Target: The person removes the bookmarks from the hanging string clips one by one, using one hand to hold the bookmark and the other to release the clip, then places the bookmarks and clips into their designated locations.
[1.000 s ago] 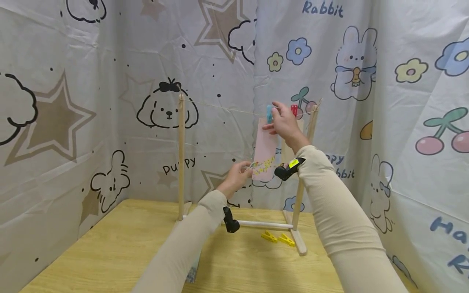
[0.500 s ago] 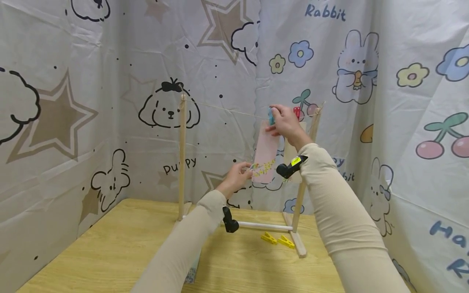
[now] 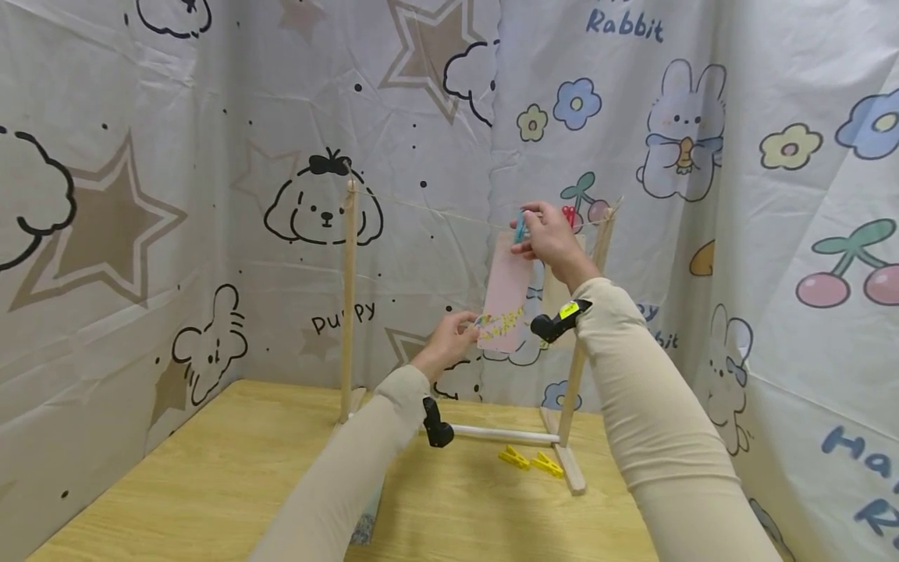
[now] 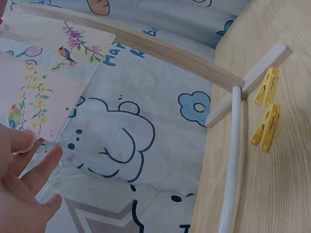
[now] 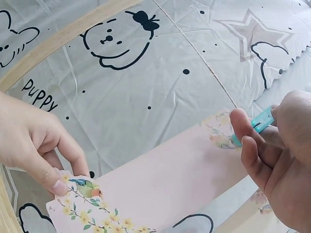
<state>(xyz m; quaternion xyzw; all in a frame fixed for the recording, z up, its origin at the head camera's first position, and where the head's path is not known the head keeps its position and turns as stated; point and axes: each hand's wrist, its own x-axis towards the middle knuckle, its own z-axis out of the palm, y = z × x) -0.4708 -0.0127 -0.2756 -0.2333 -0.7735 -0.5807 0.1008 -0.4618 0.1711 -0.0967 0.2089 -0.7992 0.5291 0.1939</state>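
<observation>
A pink paper card [image 3: 507, 281] with yellow blossoms and a small bird printed at its lower end hangs at a slant below a thin string [image 3: 435, 211]. My left hand [image 3: 449, 339] pinches its lower left edge between thumb and fingers. At the card's top edge, by the string, my right hand [image 3: 555, 238] grips a light-blue clothespin [image 5: 262, 120]. Fingers partly cover the pin in the right wrist view. Just right of it, a cream card [image 4: 73, 41] with purple flowers hangs behind my right hand, and a red clothespin [image 3: 569, 215] sits above it.
Two wooden posts [image 3: 347, 312] carry the string, joined low down by a white rod [image 3: 502, 432]. Two yellow clothespins [image 3: 515, 457] lie on the wooden table [image 3: 449, 507] near the right foot. A patterned item [image 3: 364, 528] shows beside my left sleeve. Printed curtains surround the table.
The blue clothespin has tilted and dropped slightly with my right hand. The pink card's lower end has shifted a little left with my left hand.
</observation>
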